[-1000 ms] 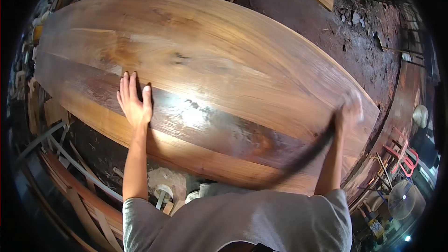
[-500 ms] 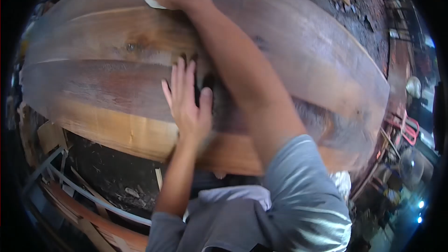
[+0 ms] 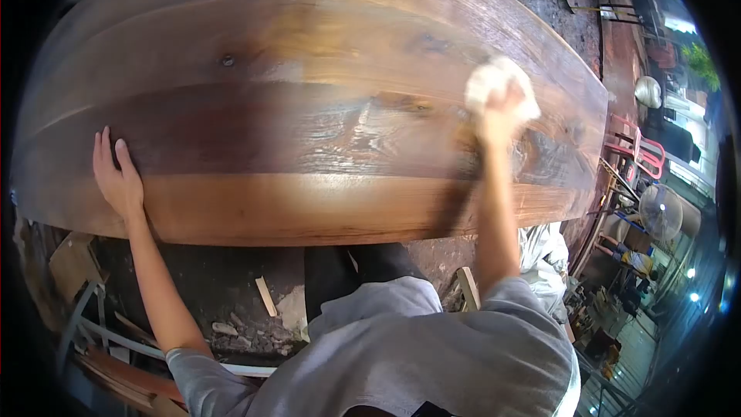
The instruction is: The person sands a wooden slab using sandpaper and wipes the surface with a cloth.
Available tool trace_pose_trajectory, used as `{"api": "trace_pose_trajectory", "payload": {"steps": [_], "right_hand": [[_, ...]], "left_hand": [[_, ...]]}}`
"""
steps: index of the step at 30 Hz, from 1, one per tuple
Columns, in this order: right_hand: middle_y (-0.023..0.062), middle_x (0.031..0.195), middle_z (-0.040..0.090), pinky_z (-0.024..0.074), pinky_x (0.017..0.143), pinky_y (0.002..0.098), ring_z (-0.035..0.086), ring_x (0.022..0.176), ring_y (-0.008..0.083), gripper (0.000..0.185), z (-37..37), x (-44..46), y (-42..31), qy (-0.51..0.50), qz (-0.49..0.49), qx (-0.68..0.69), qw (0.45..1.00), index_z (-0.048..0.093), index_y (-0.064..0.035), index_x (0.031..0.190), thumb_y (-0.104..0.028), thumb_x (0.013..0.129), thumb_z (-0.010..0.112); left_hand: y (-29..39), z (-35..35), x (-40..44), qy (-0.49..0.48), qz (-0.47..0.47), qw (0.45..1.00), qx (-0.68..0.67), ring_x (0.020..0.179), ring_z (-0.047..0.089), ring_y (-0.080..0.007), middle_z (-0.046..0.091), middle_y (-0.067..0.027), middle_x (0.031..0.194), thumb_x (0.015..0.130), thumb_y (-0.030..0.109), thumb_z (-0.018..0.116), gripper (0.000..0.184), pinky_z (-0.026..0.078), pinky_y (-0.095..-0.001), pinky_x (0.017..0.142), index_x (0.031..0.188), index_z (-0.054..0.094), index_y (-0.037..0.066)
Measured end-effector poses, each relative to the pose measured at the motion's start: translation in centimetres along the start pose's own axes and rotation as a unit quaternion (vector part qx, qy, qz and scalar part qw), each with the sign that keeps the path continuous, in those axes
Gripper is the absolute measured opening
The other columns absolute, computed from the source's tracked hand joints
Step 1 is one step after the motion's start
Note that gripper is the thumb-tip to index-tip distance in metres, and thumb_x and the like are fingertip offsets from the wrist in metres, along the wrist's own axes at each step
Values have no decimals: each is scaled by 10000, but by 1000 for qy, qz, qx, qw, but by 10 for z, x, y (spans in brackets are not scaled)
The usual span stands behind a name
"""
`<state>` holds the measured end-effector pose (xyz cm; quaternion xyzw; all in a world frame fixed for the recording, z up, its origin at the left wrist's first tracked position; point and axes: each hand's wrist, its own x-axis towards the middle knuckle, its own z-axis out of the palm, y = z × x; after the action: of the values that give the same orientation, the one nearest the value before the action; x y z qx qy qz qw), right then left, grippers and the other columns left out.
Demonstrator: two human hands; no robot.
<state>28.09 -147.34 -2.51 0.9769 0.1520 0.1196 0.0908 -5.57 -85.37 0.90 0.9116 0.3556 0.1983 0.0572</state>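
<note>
Head view: right hand (image 3: pixel 498 120) grips the cloth (image 3: pixel 485 81), both blurred, over the panel (image 3: pixel 231 208) toward its right end; left hand (image 3: pixel 120 185) holds nothing, resting by the near edge toward the left end. For a good wipe, I'd keep pressure even, strokes along the grain. Versus half a second ago: cloth is off the far edge, left hand further left.

Cloth (image 3: pixel 485 83) on panel (image 3: pixel 340 139) beneath right hand (image 3: pixel 502 113), left hand (image 3: pixel 120 179) farther left, fan (image 3: pixel 661 212) beyond panel's right end
</note>
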Motion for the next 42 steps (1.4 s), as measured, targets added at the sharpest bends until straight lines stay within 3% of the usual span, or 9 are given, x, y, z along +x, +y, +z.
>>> {"api": "trace_pose_trajectory", "payload": {"steps": [2,4,7,12,16,19,26,33,42], "right_hand": [[245,1569,433,396,1136,538,487,1342,450,618,-131,13,-214,-186,26,255,948,472,-41,1494,-392,995,570],[172,1428,541,408,1093,604,523,1321,375,593,-135,-46,-352,-3,-347,252,904,540,-125,1449,-447,952,577],[188,1449,527,319,1161,663,403,1458,356,625,-166,-143,-401,-9,-411,487,771,591,-159,1374,-467,839,686],[218,1540,493,351,1184,598,420,1469,389,551,-115,-133,-166,-91,-193,237,948,525,-80,1476,-350,1000,593],[230,1509,512,323,1221,444,478,1402,352,539,-55,-164,109,-8,302,218,928,457,6,1512,-340,1104,406],[256,1636,352,220,1267,485,320,1522,398,579,12,-252,254,-120,299,-81,943,390,9,1555,-366,1114,372],[307,1569,413,382,1100,628,398,1462,463,655,-139,-235,-206,-77,-30,130,988,522,-5,1471,-402,955,593],[141,1668,337,324,1162,658,297,1555,338,674,-246,-219,-584,-135,-356,372,847,482,-258,1540,-340,903,685],[244,1663,310,279,1195,640,363,1473,468,670,-48,-160,-179,-33,167,17,985,339,-154,1620,-499,1053,424]], "left_hand": [[-4,-2,3,5,12,1000,-3,1421,483,-358,527,-162,1543,1076,363,512,454,366,-454,1179,1453,605,127],[-7,-1,0,7,27,1000,-14,1404,499,-369,542,-168,1527,1077,349,505,438,379,-459,1168,1431,620,118],[-15,3,-1,10,53,998,-16,1395,511,-375,548,-173,1519,1076,362,501,440,391,-464,1154,1414,633,112],[-16,5,-2,25,40,999,9,1418,490,-369,546,-168,1525,1075,409,489,466,381,-473,1154,1431,621,139],[-19,9,-6,10,24,1000,6,1458,449,-354,523,-140,1555,1075,455,472,490,348,-502,1173,1471,586,190],[-24,10,-5,8,14,999,46,1484,415,-345,487,-107,1591,1075,485,456,510,324,-538,1181,1497,558,218],[-35,9,-1,-25,-26,999,38,1551,311,-328,363,-86,1676,1074,521,420,556,175,-619,1240,1572,456,277],[-96,-20,31,-82,1,968,-238,1551,318,-320,395,-116,1658,1099,438,406,521,166,-497,1274,1549,501,193],[-325,-71,103,-56,142,984,-89,1453,474,-334,555,-125,1529,1077,273,502,454,366,-441,1197,1494,551,100]]}}
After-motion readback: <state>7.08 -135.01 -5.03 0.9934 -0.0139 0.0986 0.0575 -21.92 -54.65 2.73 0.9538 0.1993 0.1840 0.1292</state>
